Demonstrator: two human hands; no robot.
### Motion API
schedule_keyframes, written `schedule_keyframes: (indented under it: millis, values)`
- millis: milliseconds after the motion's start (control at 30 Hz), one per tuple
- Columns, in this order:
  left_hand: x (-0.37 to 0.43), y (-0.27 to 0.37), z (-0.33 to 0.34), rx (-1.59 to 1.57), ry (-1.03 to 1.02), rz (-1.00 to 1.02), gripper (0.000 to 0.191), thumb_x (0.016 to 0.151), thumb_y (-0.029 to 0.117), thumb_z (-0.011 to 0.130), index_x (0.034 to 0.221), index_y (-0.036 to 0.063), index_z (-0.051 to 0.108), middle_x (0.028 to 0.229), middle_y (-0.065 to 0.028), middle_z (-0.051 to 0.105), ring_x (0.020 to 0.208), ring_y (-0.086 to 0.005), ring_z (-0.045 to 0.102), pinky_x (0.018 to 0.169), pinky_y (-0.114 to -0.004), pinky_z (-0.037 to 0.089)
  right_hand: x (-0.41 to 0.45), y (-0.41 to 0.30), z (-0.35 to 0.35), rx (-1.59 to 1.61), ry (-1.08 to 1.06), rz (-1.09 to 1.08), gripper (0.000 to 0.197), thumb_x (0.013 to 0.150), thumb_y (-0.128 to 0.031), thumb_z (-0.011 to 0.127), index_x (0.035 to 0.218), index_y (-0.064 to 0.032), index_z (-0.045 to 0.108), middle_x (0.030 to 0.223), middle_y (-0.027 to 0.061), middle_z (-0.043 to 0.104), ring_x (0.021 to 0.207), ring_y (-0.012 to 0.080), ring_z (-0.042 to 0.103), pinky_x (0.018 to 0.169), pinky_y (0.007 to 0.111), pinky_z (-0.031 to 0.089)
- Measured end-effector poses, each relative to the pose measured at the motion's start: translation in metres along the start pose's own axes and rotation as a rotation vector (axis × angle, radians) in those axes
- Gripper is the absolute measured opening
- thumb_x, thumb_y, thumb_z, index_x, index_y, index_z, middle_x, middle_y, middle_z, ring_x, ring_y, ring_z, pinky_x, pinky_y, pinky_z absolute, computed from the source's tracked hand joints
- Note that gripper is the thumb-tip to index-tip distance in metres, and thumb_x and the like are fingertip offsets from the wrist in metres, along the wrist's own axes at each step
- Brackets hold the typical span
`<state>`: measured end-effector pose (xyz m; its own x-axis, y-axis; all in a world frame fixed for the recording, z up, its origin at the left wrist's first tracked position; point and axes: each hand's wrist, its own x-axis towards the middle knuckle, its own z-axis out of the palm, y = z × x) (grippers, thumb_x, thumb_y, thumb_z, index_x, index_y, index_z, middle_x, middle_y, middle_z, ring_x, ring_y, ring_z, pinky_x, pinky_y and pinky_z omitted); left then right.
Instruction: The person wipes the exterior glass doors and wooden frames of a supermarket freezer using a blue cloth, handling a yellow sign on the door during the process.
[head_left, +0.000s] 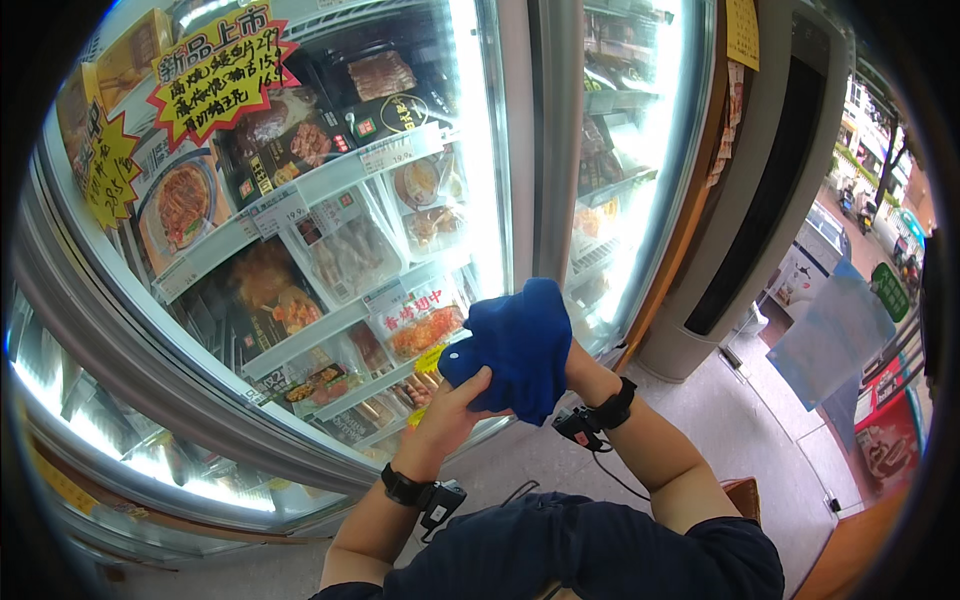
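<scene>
A bunched blue cloth (521, 349) is in front of me, before the glass door of an upright display fridge (517, 150). My left hand (454, 409) grips its lower left part, with the thumb on top of the folds. From the right, my right hand (576, 366) reaches into the cloth; only the part by the wrist shows, and the fingers are covered. A small pale dot marks the cloth near the left thumb. Black straps with small boxed devices sit on both wrists.
Packaged foods (352, 244) fill the lit shelves behind the glass. Yellow handwritten signs (221, 75) hang at upper left. A tall, rounded floor-standing unit (720, 225) stands right of the fridge. Further right are a glass door (832, 337) and the street. A cable hangs from the right wrist device.
</scene>
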<state>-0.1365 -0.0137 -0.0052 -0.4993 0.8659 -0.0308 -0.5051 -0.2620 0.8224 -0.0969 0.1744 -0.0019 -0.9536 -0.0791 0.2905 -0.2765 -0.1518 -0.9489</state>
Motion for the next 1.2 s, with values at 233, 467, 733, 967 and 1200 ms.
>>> schedule_keyframes:
  millis: [233,467,733,967,1200]
  values:
    - [-0.011,0.077,0.041,0.017,0.253,0.512,0.027,0.089,0.018,0.054,0.112,0.0039,0.052,0.106,-0.0046,0.058,0.097,-0.0146,0.057,0.083,-0.029,0.047,-0.026,-0.038,-0.035,-0.082,0.201,0.199,0.036,0.09,-0.022,0.05,0.12,-0.0012,0.046,0.108,0.0083,0.056,0.094,0.0153,0.056,0.079,0.028,0.049]
    - [0.046,0.197,0.129,1.083,0.358,1.258,0.029,0.084,0.016,0.061,0.108,0.0013,0.054,0.101,-0.0084,0.061,0.09,-0.0165,0.06,0.078,-0.029,0.046,-0.08,-0.02,-0.094,-0.174,0.192,0.309,0.03,0.093,-0.02,0.045,0.116,-0.001,0.049,0.1,0.0085,0.059,0.086,0.0142,0.059,0.074,0.026,0.049]
    - [0.166,0.25,0.204,2.204,0.817,1.842,0.054,0.069,0.034,0.064,0.109,-0.0005,0.056,0.123,-0.0165,0.049,0.118,-0.0368,0.039,0.103,-0.046,0.025,-0.113,0.001,-0.147,-0.17,0.265,0.368,0.029,0.092,-0.019,0.046,0.113,-0.0003,0.052,0.098,0.009,0.06,0.084,0.0138,0.058,0.072,0.026,0.049]
    - [0.162,0.089,0.073,2.342,0.388,1.218,0.066,0.067,0.04,0.069,0.114,-0.0025,0.053,0.138,-0.0147,0.035,0.125,-0.0329,0.034,0.096,-0.057,0.027,-0.145,0.031,-0.18,-0.08,0.377,0.469,0.029,0.092,-0.019,0.045,0.112,0.0009,0.052,0.096,0.0099,0.06,0.082,0.0146,0.059,0.07,0.026,0.049]
    - [0.126,-0.061,-0.026,2.872,-0.539,0.614,0.037,0.079,0.016,0.045,0.113,0.0077,0.055,0.098,-0.0189,0.059,0.086,-0.0285,0.057,0.084,-0.04,0.045,-0.174,0.042,-0.193,-0.053,0.464,0.455,0.026,0.091,-0.019,0.047,0.109,-0.0008,0.053,0.093,0.0089,0.06,0.078,0.014,0.06,0.066,0.026,0.05]
